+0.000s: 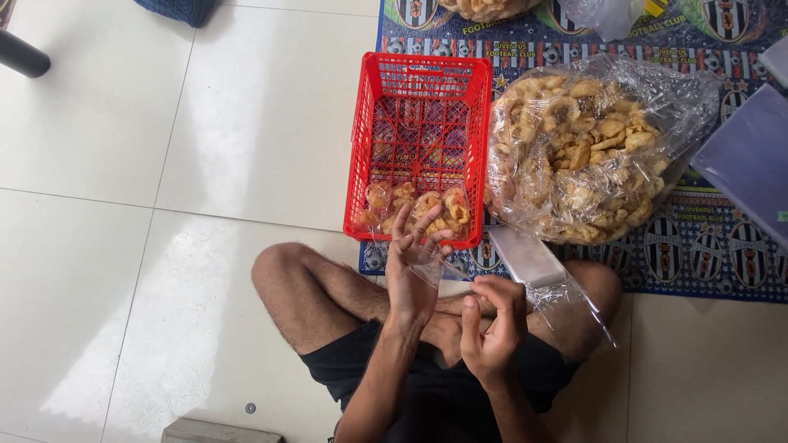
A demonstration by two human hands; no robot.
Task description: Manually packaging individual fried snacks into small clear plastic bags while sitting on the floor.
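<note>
Holding a small clear plastic bag point(435, 267) over the lap, at six o'clock from the red basket point(420, 139), the left hand point(410, 275) spreads wide behind it. The right hand point(492, 324) pinches its edge. Thin, limp and slippery, it looks best gripped at the mouth.

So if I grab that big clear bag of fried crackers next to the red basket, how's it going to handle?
The big clear bag will probably sag and shift, since its thin film is crumpled and its top lies open. It's likely light for its bulk: the crackers look puffed and airy. They also seem brittle, so squeezing could crush them, and tilting might spill some toward the red basket.
</note>
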